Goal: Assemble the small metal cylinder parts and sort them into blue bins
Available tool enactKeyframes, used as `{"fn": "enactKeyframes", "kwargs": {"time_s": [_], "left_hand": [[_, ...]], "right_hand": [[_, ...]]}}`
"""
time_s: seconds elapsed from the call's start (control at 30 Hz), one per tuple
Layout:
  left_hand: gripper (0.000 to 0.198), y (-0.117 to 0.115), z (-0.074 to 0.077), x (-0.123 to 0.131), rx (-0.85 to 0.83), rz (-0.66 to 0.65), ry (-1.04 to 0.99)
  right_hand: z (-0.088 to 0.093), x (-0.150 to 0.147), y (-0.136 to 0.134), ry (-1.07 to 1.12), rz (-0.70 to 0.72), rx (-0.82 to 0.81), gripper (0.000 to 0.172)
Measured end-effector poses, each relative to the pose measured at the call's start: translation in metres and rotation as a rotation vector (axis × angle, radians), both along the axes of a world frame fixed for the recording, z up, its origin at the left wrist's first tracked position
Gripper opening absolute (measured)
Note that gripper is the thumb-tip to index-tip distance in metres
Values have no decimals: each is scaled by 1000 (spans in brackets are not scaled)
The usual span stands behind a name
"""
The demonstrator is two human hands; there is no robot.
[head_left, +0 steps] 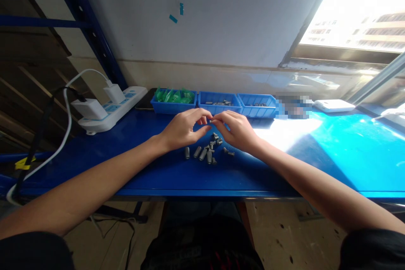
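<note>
My left hand (pixel 181 129) and my right hand (pixel 238 130) meet at the fingertips above the blue table. On my left hand the thumb stands apart from the curled fingers, and nothing shows between them. My right thumb and forefinger are pinched together by the left forefinger's tip; a tiny light spot shows there, too small to name. Just below lies a loose group of metal parts: several hexagonal, post-like pieces (pixel 203 154) on the left and short screws (pixel 219 141) on the right and behind.
Along the wall stand three blue bins: one with green plastic bags (pixel 175 95), two with small metal parts (pixel 226 103) (pixel 260 104). A power strip (pixel 111 112) with plugged-in chargers and cables lies left. A white flat box (pixel 334 105) sits back right, near a blurred-out patch.
</note>
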State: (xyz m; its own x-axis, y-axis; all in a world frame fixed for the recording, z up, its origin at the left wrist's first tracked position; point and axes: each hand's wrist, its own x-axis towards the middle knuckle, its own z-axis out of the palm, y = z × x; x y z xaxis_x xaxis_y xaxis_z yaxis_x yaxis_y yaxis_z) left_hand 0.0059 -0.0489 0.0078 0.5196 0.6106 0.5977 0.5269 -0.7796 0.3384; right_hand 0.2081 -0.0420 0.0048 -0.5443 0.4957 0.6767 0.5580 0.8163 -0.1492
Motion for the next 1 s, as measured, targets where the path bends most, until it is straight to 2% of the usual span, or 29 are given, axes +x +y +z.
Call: {"fn": "enactKeyframes", "kwargs": {"time_s": [0.17, 0.23, 0.33, 0.5, 0.57, 0.67, 0.73, 0.8, 0.9, 1.0], "left_hand": [[18, -1, 2, 0, 35, 51, 24], [19, -2, 4, 0, -4, 59, 13], [22, -4, 6, 2, -87, 51, -25], [30, -6, 6, 4, -209, 21, -21], [35, -6, 10, 2, -253, 30, 57], [40, -5, 22, -9, -337, -18, 322], [44, -5, 31, -20, -405, -101, 505], [59, -7, 38, -30, -440, -155, 583], [76, -8, 42, -40, -462, -186, 631], [74, -6, 43, -43, -478, -148, 678]], "right_hand": [[0, 0, -2, 17, -7, -36, 20], [-1, 1, -3, 35, -9, -46, 16], [-1, 1, -4, 35, 23, -14, 23], [1, 2, -4, -8, 92, 82, 12], [3, 2, -4, -10, 92, 79, 13], [10, 6, -2, 11, 62, 61, 15], [18, 13, 1, 60, 4, 71, 17], [26, 26, 10, 143, -108, 103, 19], [32, 57, 31, 290, -377, 172, 21], [28, 91, 56, 288, -659, 122, 28]]}}
